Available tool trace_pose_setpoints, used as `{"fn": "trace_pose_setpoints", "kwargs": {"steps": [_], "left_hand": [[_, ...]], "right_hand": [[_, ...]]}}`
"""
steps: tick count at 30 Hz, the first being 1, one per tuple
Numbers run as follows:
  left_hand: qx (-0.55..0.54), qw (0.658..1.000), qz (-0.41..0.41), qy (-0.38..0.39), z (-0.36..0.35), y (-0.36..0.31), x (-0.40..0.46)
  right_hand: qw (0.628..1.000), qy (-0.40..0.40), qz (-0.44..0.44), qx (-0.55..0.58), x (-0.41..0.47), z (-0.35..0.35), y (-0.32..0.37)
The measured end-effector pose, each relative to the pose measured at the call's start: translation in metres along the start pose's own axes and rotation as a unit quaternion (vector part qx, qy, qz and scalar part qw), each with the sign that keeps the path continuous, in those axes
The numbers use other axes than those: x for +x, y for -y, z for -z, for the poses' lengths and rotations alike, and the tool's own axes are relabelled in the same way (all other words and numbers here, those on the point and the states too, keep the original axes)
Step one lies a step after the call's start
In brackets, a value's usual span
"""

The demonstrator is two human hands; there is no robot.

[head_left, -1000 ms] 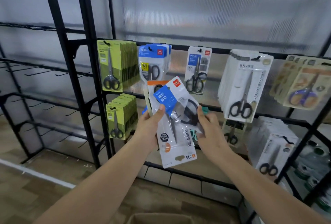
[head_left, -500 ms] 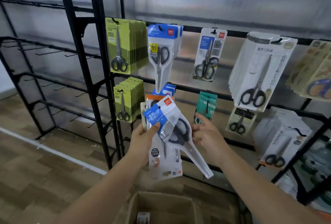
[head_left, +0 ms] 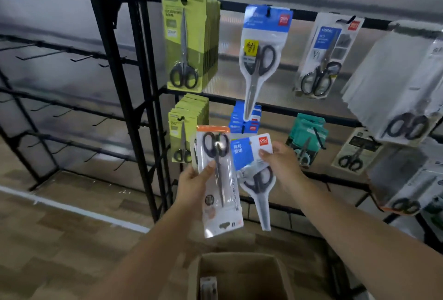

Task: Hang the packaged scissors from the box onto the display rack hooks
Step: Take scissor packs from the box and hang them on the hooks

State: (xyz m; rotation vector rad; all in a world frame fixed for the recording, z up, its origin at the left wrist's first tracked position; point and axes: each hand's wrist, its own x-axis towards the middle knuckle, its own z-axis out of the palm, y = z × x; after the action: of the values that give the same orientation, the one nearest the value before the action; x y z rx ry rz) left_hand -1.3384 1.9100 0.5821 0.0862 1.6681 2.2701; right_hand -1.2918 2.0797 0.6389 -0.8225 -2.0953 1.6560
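Left hand [head_left: 194, 183]: grips orange-topped pack [head_left: 219, 179].
Right hand [head_left: 279, 163]: pinches blue-topped pack [head_left: 251, 153]; thread its hole onto matching blue hook [head_left: 244, 129].

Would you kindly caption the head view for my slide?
Left hand holds orange-topped scissors pack; right hand holds blue-carded pack before rack.

Both bare arms reach forward side by side. The left hand [head_left: 195, 179] grips a pack, thumb on its front. The right hand [head_left: 281, 164] pinches another pack by its top, fingers curled.
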Motion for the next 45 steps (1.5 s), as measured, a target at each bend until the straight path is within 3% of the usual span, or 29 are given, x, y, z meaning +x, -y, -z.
{"fn": "trace_pose_setpoints", "kwargs": {"steps": [12, 24, 26, 29, 31, 33, 35, 36, 38, 45], "left_hand": [[-0.009, 0.997, 0.061, 0.041, 0.056, -0.016, 0.070], [-0.053, 0.991, 0.108, 0.057, 0.055, -0.030, 0.084], [-0.056, 0.991, 0.107, 0.052, 0.056, -0.033, 0.087], [-0.066, 0.991, 0.108, 0.041, 0.057, -0.035, 0.090], [-0.086, 0.990, 0.108, 0.026, 0.057, -0.034, 0.091], [-0.121, 0.986, 0.112, 0.017, 0.056, -0.033, 0.090], [-0.151, 0.982, 0.116, 0.006, 0.053, -0.035, 0.089], [-0.167, 0.979, 0.118, 0.006, 0.053, -0.036, 0.089], [-0.188, 0.976, 0.111, 0.018, 0.054, -0.039, 0.090], [-0.172, 0.981, 0.090, -0.024, 0.087, -0.057, 0.109]], "right_hand": [[0.983, -0.178, -0.044, -0.011, 0.061, -0.062, -0.013], [0.979, -0.177, -0.090, -0.052, 0.087, -0.065, -0.012], [0.971, -0.218, -0.093, -0.042, 0.095, -0.068, -0.008], [0.943, -0.315, -0.089, 0.064, 0.085, -0.080, -0.002], [0.967, -0.217, -0.084, 0.099, 0.062, -0.093, -0.005], [0.988, -0.018, -0.111, 0.101, 0.036, -0.102, -0.012], [0.974, 0.157, -0.163, 0.024, 0.016, -0.105, -0.014], [0.965, 0.201, -0.169, 0.005, 0.010, -0.105, -0.016], [0.967, 0.205, -0.151, 0.019, 0.007, -0.103, -0.015], [0.992, 0.084, -0.065, 0.067, 0.024, -0.079, -0.005]]}}
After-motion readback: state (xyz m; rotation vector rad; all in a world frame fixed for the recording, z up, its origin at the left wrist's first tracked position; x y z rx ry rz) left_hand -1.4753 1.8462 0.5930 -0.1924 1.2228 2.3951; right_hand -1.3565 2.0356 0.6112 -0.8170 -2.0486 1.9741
